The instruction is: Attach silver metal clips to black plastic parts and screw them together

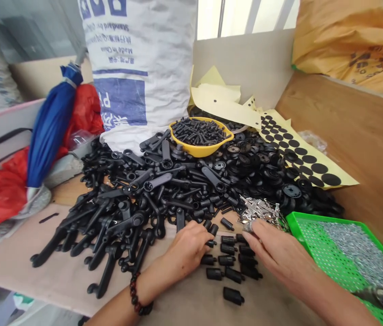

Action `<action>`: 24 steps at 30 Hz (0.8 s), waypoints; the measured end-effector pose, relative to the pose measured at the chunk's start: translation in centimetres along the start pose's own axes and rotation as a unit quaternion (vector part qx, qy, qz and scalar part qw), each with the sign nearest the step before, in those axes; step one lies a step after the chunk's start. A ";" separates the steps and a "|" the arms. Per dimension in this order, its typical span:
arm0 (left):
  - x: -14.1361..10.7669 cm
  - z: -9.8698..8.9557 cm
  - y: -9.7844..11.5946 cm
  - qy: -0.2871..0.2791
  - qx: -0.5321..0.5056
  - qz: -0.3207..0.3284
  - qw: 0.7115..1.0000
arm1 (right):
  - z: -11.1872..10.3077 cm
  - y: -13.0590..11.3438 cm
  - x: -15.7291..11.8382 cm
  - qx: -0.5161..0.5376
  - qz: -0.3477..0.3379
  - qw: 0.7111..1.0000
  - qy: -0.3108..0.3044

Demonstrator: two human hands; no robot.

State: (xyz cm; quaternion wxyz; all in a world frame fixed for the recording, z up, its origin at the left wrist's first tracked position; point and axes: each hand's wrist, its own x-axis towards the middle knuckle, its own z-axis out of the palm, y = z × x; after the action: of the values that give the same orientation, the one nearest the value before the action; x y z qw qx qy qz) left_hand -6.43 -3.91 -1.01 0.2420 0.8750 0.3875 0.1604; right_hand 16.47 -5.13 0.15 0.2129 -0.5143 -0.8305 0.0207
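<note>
Workbench [7, 258], yellow bowl [201, 149] of screws [198, 132], green tray [317, 240] of silver clips [357, 253], left hand [186, 251] cupping black caps [216, 260], right hand [279, 253] pinching clips [259, 213]

Assembly workshop: black plastic parts [137, 199], woven sack [137, 68].

Left hand [187, 251], beaded bracelet [140, 294], fingers at black plastic caps [228, 260]; right hand [279, 253] at silver clips [259, 212]. Bench [184, 303]: black plastic levers [116, 226], yellow bowl [191, 152] of screws [198, 132], green tray [310, 221], black adhesive dots [300, 151].
</note>
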 end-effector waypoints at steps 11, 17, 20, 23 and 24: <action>0.7 -1.6 0.4 -0.015 0.045 0.030 0.998 | 3.0 3.1 3.5 -0.141 -0.051 0.988 -0.037; 2.4 -1.9 0.4 -0.072 0.203 0.104 0.971 | 3.8 2.9 5.1 -0.169 -0.111 0.979 -0.037; 2.5 -1.8 0.4 -0.072 0.242 0.109 0.961 | 4.2 3.0 5.4 -0.181 -0.132 0.974 -0.036; 2.5 -1.7 0.3 -0.057 0.252 0.110 0.960 | 4.3 3.1 5.5 -0.187 -0.148 0.970 -0.037; 2.6 -1.6 0.2 -0.052 0.251 0.108 0.961 | 4.3 3.1 5.5 -0.188 -0.153 0.969 -0.039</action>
State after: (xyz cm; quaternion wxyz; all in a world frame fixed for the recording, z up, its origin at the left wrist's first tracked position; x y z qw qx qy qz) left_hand -5.38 -1.58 0.64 0.0163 0.9513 0.3055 0.0373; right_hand 15.40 1.85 -2.68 0.0807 -0.4110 -0.8959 -0.1484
